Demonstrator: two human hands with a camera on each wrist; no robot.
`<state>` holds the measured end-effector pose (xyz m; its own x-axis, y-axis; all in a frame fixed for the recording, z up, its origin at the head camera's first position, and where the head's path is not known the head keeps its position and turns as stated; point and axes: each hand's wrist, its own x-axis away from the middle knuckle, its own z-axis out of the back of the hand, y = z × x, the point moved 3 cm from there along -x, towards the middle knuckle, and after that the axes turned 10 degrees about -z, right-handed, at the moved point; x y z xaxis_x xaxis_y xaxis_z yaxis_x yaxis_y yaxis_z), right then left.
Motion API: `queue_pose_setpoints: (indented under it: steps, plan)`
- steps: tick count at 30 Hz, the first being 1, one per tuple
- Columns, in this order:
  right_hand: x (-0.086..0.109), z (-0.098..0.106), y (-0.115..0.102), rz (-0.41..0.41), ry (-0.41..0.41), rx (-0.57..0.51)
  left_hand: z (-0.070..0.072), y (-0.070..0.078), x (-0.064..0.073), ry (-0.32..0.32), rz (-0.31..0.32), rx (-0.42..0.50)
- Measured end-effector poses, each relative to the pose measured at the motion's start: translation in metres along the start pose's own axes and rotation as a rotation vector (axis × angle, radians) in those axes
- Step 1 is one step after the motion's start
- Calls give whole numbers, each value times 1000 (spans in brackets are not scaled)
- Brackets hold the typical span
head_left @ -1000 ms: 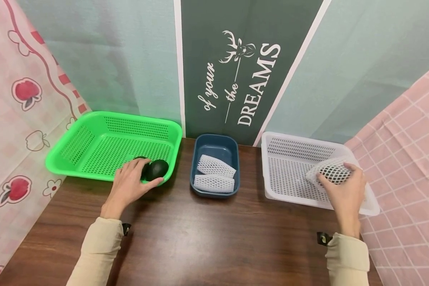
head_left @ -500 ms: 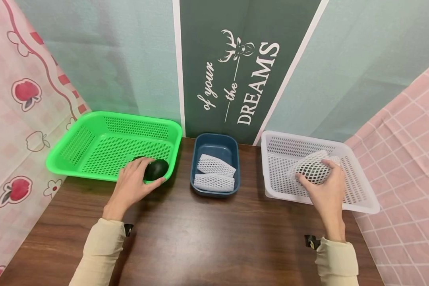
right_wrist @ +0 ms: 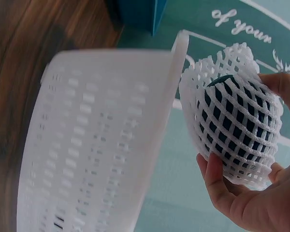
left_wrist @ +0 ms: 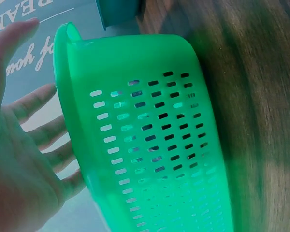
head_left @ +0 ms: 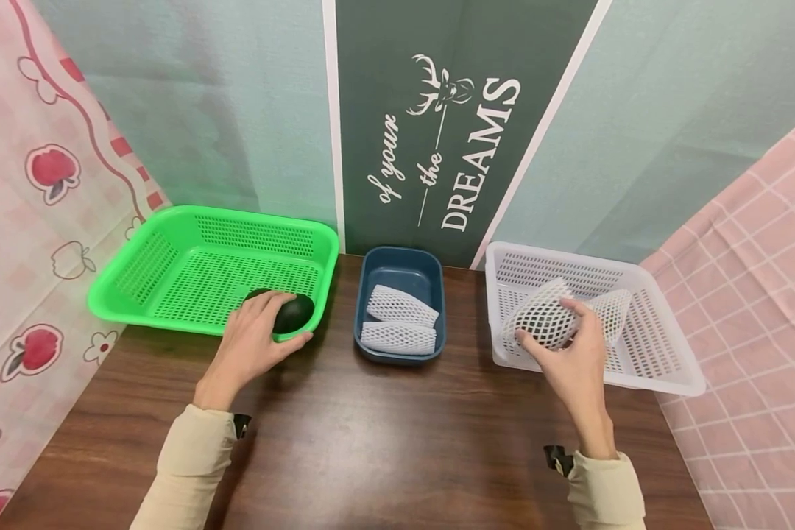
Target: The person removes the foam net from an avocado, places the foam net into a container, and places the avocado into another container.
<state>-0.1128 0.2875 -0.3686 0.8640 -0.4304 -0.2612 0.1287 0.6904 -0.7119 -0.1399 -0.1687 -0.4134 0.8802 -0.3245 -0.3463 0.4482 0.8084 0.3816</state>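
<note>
Backdrop [head_left: 278, 110]: pale green with a dark printed panel, hung behind a brown wood table [head_left: 371, 442].

Right hand [head_left: 575, 361]: thumb and fingertips closed about the netted fruit [head_left: 548, 325], a dark, rounded piece in white foam mesh.

Netted fruit, place: between thumb and fingers, above the left part of the white basket [head_left: 677, 346]; contact with the basket floor cannot be told.

Netted fruit, handling (judged): firm and fairly weighty core, soft, springy sleeve; mesh adds friction but may slide over a smooth skin; best taken round the full middle, not by the slack mesh end.

Left hand [head_left: 253, 331]: at the near right corner of the green basket [head_left: 172, 324], fingers spread, thumb well apart; touch on the fruit cannot be told.

Bare fruit [head_left: 294, 314]: inside that corner, just beside the fingers, a second fruit [head_left: 258, 293] partly hidden behind them. Judged smooth, slippery, liable to bruise; cup from the sides.

Spare net [head_left: 612, 313]: in the white basket, right of the netted fruit; contents unclear.

Blue tray [head_left: 404, 276]: between the baskets, holding an upper net [head_left: 400, 305] and a lower net [head_left: 397, 338], both lying flat
</note>
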Motion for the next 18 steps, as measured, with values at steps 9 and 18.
queue_pose_setpoints:
  steps: [9, 18]
  plan:
    - [19, -19, -9, 57, -66, -7, 1, 6, -2, -40, -11, 17]
    - [49, -47, -19, 107, -152, -70, -2, 13, -1, -69, -21, 20]
